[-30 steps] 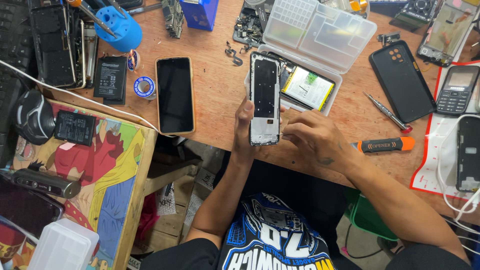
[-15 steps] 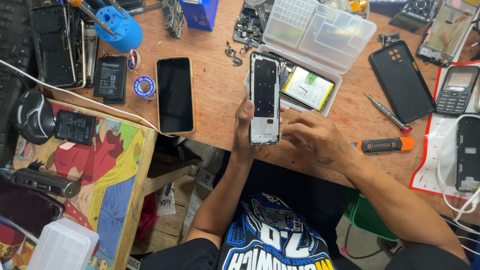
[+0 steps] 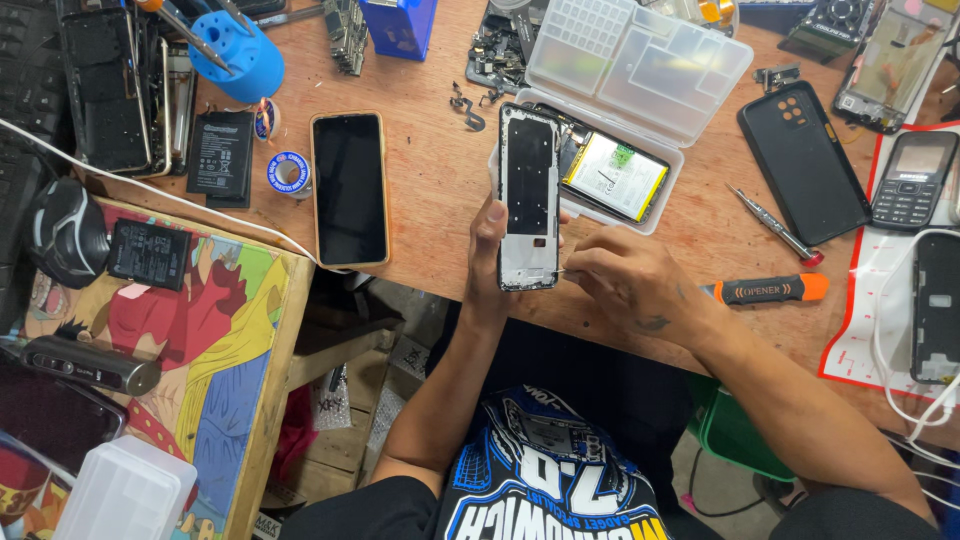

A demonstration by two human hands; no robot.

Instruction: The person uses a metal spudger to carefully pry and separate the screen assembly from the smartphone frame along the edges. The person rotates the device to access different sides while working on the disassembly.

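Observation:
My left hand grips an opened phone frame by its lower left edge and holds it upright over the wooden workbench. The frame is silver and black, with its inside facing me. My right hand sits at the frame's lower right corner, its fingertips pinched on a thin tool or small part that touches the frame there; I cannot make out which.
A clear plastic parts box with a phone battery part lies just behind the frame. An orange opener tool, a small screwdriver, a black phone case and a keypad phone lie right; a black smartphone left.

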